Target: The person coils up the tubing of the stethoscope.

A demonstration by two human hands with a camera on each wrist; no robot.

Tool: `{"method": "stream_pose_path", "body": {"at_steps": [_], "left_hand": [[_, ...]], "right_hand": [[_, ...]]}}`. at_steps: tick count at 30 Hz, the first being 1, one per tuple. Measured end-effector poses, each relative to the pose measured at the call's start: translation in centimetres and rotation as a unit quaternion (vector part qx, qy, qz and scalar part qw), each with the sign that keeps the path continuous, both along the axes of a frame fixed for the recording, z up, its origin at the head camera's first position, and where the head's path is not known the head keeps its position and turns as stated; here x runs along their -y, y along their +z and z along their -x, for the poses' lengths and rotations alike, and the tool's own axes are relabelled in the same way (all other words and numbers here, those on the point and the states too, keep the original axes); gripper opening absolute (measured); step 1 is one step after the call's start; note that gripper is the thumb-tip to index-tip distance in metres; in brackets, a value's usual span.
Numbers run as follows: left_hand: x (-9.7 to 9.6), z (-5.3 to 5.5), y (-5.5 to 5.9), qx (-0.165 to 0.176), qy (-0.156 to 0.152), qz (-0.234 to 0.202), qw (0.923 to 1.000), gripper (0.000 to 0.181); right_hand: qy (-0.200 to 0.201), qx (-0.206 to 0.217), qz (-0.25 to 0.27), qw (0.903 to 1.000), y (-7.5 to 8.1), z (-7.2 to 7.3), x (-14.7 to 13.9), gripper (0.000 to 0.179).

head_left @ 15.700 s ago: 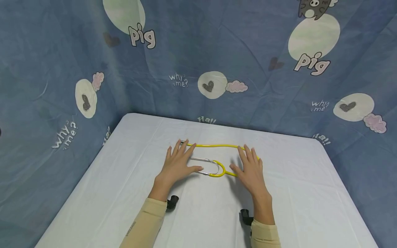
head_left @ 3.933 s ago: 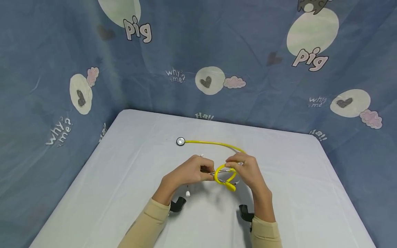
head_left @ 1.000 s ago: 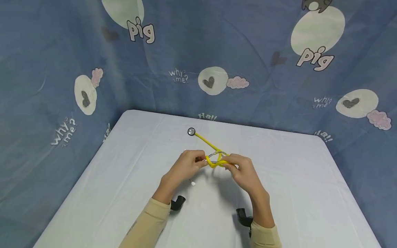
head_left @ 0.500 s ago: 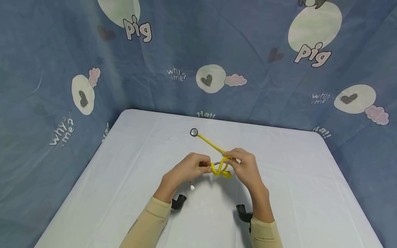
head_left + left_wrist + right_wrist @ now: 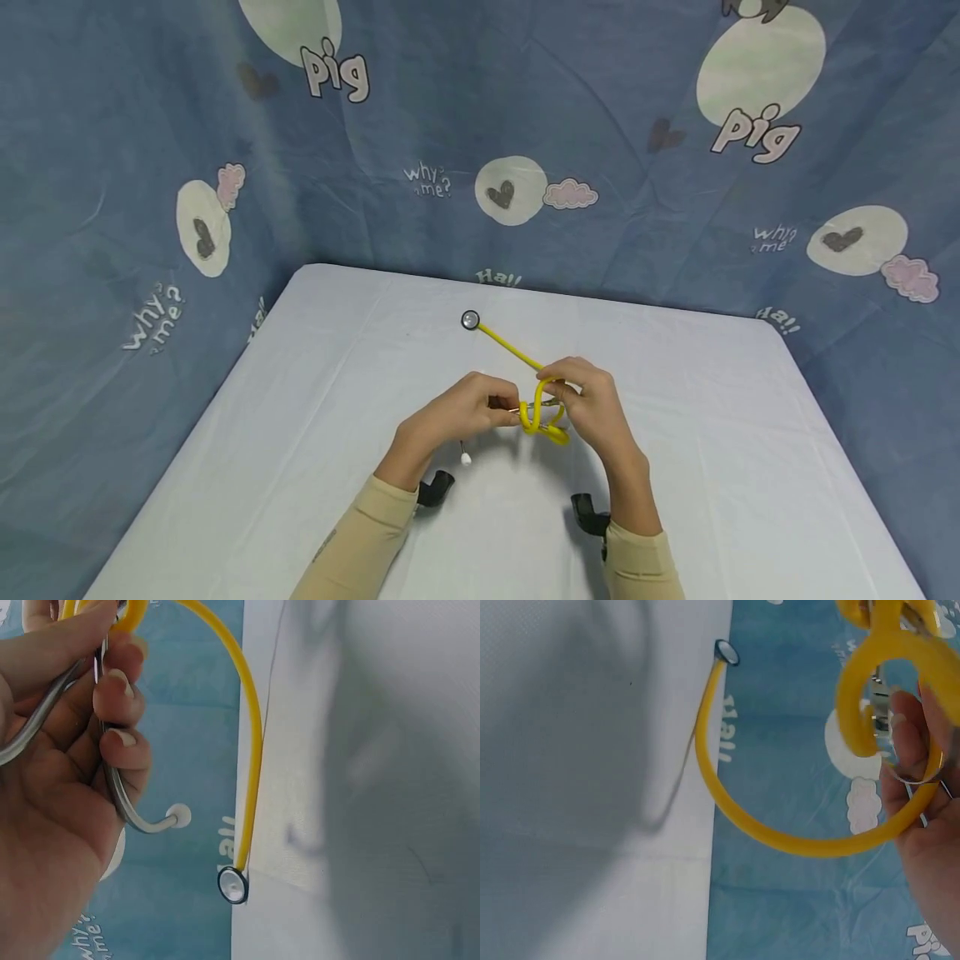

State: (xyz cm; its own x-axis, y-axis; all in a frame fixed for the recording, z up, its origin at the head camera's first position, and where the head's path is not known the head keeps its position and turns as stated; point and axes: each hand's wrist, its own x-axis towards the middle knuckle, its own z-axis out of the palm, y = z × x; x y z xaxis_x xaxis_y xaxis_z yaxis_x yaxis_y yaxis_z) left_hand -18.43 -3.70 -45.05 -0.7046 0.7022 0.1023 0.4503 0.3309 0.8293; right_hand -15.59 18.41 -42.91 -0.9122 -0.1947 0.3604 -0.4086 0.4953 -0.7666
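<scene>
A stethoscope with yellow tubing (image 5: 510, 346) is held above the white table between both hands. My left hand (image 5: 467, 408) grips its two metal ear tubes (image 5: 124, 804), which run through the palm in the left wrist view. One white ear tip (image 5: 466, 459) hangs out below that hand. My right hand (image 5: 592, 400) pinches the tubing, which is coiled around the metal ear tubes just right of the left hand. From the right hand a length of tubing runs back to the round chest piece (image 5: 470, 320), at the far side. The right fingertips are partly hidden by the coils.
A white cloth (image 5: 720, 467) covers the table. Behind and to the left hangs a blue patterned curtain (image 5: 420, 108). Black camera mounts (image 5: 591, 515) stick out from both wrists, low over the cloth.
The stethoscope lay flat under both open hands at first; it has since been lifted and its tubing coiled around the ear tubes. In the last second, both hands shifted slightly and the coil turned.
</scene>
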Motion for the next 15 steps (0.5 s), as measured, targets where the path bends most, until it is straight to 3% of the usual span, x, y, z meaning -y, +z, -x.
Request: {"method": "stream_pose_path", "body": {"at_steps": [9, 15], "left_hand": [[-0.7, -0.4, 0.3, 0.029, -0.037, -0.016, 0.9988, 0.013], [-0.9, -0.7, 0.6, 0.035, -0.053, -0.029, 0.9975, 0.013]], "right_hand": [[0.016, 0.036, 0.02, 0.999, -0.1, -0.1, -1.0, 0.017], [0.047, 0.081, 0.023, 0.9953, -0.3, 0.1, -1.8, 0.017]]}}
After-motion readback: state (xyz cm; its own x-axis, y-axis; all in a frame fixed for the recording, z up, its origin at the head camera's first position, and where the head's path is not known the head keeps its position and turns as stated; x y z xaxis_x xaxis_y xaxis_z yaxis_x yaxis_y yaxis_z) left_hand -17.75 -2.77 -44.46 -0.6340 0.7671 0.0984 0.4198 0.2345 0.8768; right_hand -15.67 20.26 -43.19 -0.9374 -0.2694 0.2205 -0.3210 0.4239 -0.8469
